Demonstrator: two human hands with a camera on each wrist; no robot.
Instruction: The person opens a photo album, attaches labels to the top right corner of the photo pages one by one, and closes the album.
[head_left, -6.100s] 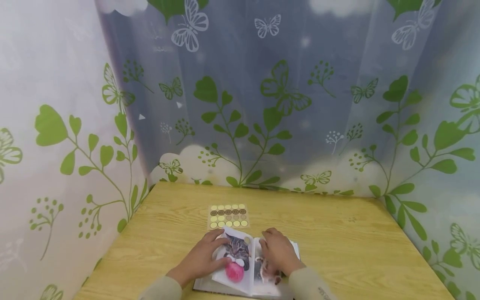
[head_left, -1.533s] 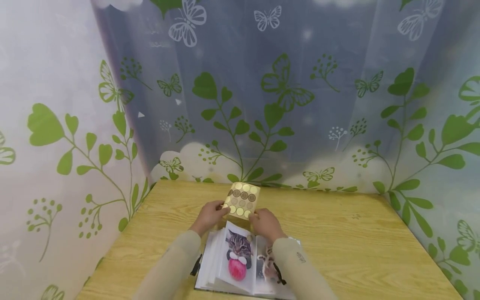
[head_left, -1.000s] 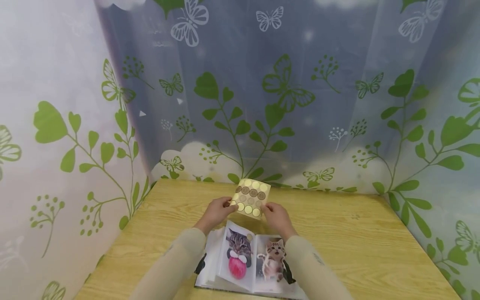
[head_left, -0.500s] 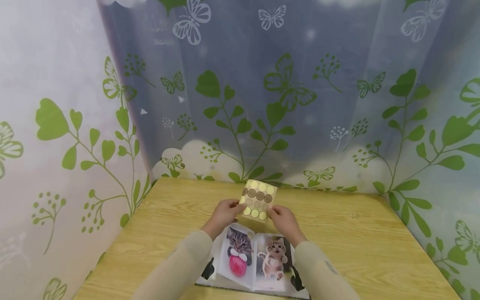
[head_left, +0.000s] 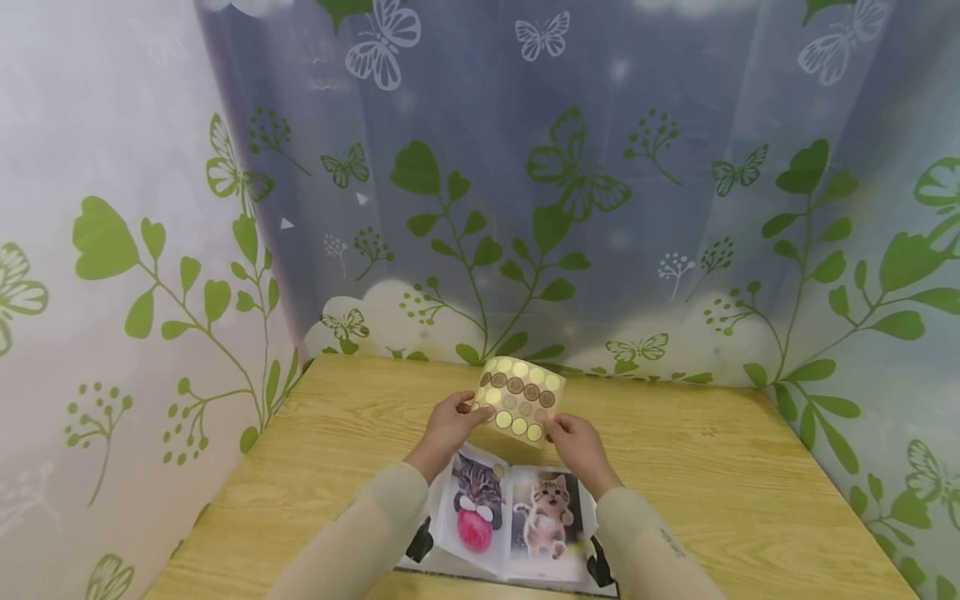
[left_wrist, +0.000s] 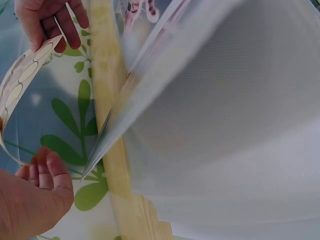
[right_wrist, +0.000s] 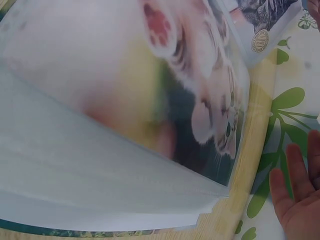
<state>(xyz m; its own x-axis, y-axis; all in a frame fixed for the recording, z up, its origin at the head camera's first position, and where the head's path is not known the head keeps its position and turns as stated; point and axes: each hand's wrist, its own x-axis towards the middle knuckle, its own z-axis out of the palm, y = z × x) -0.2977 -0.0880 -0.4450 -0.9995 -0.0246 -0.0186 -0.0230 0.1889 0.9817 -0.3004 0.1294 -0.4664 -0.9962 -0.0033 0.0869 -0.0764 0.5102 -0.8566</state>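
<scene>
Bowing into a curve between two hands, the sheet [head_left: 522, 398] of round stickers is held up off the table [head_left: 735, 492], beyond the open book [head_left: 507, 542]. Six seconds ago it lay flat there, with both hands on the pages; now the left hand [head_left: 444, 432] grasps its left edge, thumb on the front face, and the right hand [head_left: 583, 454] pinches its lower right corner. Compared with half a second ago, it has shifted slightly to the right and shows wider, with a yellow sticker in the third row now visible near the left thumb. Below, the book shows a cat picture [head_left: 476, 500] on the left page and a kitten picture [head_left: 547, 521] on the right; the right sleeve [head_left: 648, 533], which covered part of the kitten a second and a half ago, has moved clear of most of it. A coin-like sticker [right_wrist: 260, 41] sits on the cat picture, as it did six seconds ago. Behind the table hangs a curtain [head_left: 465, 108] printed with green leaves and butterflies.
</scene>
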